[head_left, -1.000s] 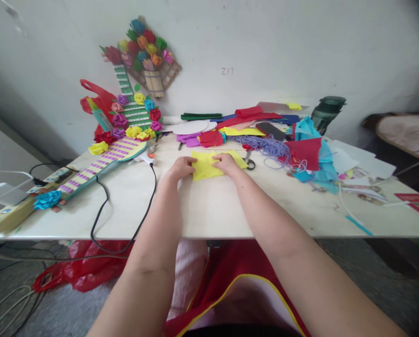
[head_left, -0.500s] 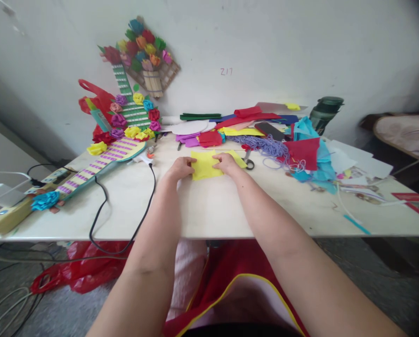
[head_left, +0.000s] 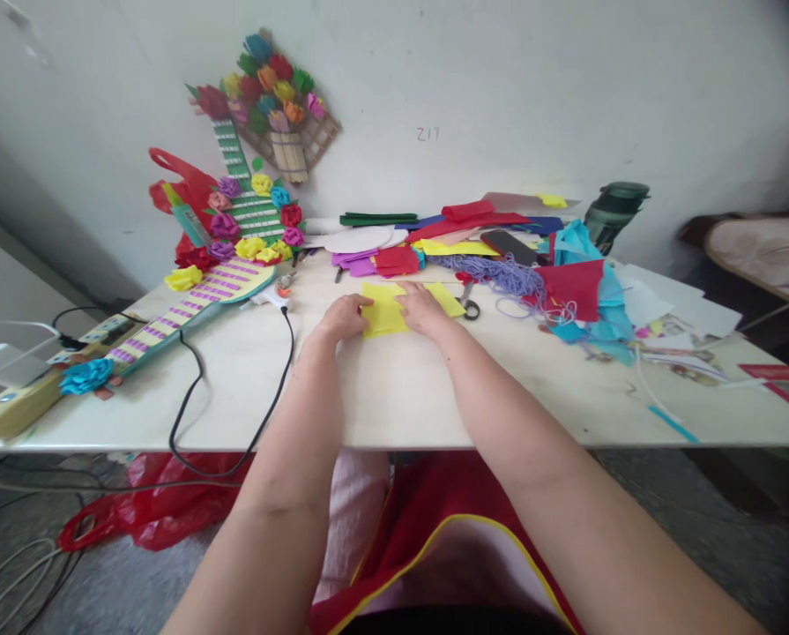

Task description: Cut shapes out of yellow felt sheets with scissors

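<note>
A yellow sheet of paper (head_left: 384, 316) lies on the table in front of me, between my two hands. My left hand (head_left: 347, 315) pinches its left edge, thumb and fingertips together. My right hand (head_left: 421, 309) rests on the sheet's right part, fingers stretched out and thumb apart from them. Another yellow piece (head_left: 450, 302) shows beyond my right hand; whether it is joined to the sheet is hidden. Just to its right lie black-handled scissors (head_left: 471, 309).
Purple yarn (head_left: 493, 273), blue crepe paper (head_left: 609, 309) and a phone (head_left: 508, 247) lie at the back right, near a dark bottle (head_left: 615, 212). A flower-decorated guitar shape (head_left: 196, 309) stands left. A black cable (head_left: 199, 370) crosses the table's left front edge.
My right hand has shifted slightly left on the yellow paper, and its fingers have moved from a pinch to lying stretched on the sheet. My left hand stays at the left edge.
</note>
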### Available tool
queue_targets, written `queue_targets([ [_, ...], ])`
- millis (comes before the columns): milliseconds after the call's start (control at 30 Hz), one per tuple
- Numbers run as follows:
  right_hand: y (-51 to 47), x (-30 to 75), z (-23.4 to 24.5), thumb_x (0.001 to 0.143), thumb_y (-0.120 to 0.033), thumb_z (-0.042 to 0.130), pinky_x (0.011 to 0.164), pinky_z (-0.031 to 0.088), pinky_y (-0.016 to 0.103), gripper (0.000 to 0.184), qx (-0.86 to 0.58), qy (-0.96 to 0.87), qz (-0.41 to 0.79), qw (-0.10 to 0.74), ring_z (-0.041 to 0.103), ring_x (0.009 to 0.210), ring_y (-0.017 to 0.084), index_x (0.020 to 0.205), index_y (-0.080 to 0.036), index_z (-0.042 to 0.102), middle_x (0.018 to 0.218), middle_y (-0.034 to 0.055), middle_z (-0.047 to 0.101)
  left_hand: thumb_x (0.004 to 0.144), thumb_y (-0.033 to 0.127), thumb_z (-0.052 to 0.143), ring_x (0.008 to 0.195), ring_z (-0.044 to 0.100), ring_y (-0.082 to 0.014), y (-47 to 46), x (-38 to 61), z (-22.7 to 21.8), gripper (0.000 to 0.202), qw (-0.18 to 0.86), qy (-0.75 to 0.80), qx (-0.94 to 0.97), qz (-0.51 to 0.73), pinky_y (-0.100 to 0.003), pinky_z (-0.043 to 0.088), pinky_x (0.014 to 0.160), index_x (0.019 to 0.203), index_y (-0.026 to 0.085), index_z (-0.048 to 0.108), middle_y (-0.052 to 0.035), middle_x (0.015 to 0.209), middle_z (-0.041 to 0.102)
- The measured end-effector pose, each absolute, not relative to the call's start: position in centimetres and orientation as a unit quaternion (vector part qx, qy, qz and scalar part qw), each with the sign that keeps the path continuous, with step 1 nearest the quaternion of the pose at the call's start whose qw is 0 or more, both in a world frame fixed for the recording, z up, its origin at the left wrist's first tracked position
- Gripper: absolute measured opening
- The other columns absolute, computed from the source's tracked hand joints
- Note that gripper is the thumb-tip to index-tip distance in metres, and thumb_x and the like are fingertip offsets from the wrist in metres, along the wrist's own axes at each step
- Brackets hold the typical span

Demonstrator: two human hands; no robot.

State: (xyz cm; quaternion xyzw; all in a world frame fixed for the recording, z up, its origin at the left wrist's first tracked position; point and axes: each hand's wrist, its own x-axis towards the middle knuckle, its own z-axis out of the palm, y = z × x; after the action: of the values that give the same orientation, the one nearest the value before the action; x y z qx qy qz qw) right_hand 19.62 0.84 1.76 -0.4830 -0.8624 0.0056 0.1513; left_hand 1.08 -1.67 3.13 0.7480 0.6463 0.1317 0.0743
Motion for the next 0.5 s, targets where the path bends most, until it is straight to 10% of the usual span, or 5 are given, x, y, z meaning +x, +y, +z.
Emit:
queue_targets([
  [500,0.4,17.6,1.3,0.092,-0.056,0.026,0.117,0.006,0.036,0.076,-0.465,-0.878,0.109,-0.009,0.003,0.145,0.023,0.149,-0.008,0.019,0.157,0.0100,0.007,0.067,0.018,0.053,0.102,0.060,-0.0200,-1.5,0.9,2.7,0.052,0.066,0.660,0.735,0.141,-0.027,0.046,0.093,0.117,0.021,0.065,-0.0044,0.119,0.062],
])
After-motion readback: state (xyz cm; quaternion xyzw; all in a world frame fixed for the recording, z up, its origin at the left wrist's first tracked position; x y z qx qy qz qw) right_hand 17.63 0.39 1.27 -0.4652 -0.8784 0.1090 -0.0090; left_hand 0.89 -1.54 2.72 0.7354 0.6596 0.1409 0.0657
